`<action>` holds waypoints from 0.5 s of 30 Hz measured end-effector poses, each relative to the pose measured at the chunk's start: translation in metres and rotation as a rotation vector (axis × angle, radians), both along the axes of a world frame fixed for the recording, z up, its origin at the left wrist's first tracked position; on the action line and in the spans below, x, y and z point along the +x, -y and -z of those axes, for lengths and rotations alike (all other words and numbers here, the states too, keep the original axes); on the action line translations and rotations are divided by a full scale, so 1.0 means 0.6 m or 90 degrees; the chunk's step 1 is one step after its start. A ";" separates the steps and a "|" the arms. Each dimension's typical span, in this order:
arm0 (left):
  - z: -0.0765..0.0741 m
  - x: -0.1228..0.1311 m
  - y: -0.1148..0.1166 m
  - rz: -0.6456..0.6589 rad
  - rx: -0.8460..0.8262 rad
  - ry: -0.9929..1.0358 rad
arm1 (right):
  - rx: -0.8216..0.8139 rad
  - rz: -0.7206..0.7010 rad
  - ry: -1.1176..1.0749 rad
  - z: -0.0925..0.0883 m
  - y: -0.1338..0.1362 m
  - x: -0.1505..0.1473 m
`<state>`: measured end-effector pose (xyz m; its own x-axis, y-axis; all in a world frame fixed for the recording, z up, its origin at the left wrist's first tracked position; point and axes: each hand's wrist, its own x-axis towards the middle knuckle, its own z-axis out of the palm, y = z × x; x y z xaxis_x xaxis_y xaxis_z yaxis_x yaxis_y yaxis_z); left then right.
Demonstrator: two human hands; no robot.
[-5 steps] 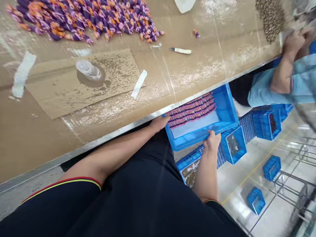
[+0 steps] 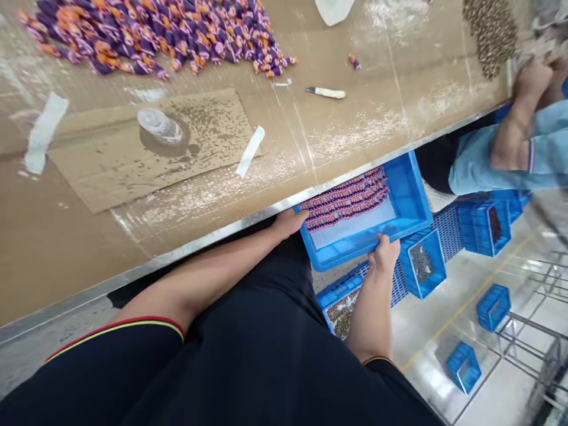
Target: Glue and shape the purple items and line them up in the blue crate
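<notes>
A blue plastic crate [image 2: 410, 183] is held partly beneath the table's edge. Inside it, rows of pink, orange and purple twisted cords or strands [image 2: 346, 201] lie over a white sheet [image 2: 355, 228]. My left hand [image 2: 290, 223] grips the crate's near left rim, close against the table edge; its fingers are partly hidden. Around the crate's outer long rim my right hand [image 2: 384, 253] is closed, thumb on top.
On the table [image 2: 288, 142] lie a heap of purple-orange knotted pieces [image 2: 168, 35], a knife [image 2: 326, 92], and a clear cup [image 2: 160, 125] on wet cardboard [image 2: 213, 118]. A co-worker's arm [image 2: 515, 130] is at right. Blue bins [image 2: 423, 266] stand below on the floor.
The whole view has shifted very slightly. Both hands keep their hold on the crate, which stays nearly in the same place by the table edge.
</notes>
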<state>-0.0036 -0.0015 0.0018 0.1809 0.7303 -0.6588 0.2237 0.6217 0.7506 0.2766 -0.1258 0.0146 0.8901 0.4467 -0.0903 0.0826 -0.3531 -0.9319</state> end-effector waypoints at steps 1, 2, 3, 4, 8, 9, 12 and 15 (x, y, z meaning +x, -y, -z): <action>0.001 -0.001 0.000 -0.001 0.003 0.004 | 0.000 -0.001 0.002 0.002 0.001 0.003; 0.002 -0.001 0.001 -0.005 0.006 0.007 | -0.001 -0.004 0.004 0.004 0.002 0.007; 0.003 0.000 0.001 -0.010 0.010 0.009 | -0.003 -0.008 0.006 0.006 0.003 0.011; 0.005 0.003 0.000 -0.016 0.016 0.010 | -0.006 -0.012 0.007 0.009 0.004 0.016; 0.013 0.026 -0.004 -0.044 0.055 0.023 | -0.014 -0.026 0.003 0.025 0.004 0.041; 0.016 0.033 -0.006 -0.048 0.065 0.028 | -0.015 -0.027 -0.002 0.031 0.003 0.047; 0.024 0.056 -0.005 -0.052 0.086 0.045 | -0.019 -0.026 -0.019 0.047 0.004 0.063; 0.039 0.073 0.005 -0.056 0.091 0.053 | -0.030 -0.028 -0.036 0.061 0.014 0.073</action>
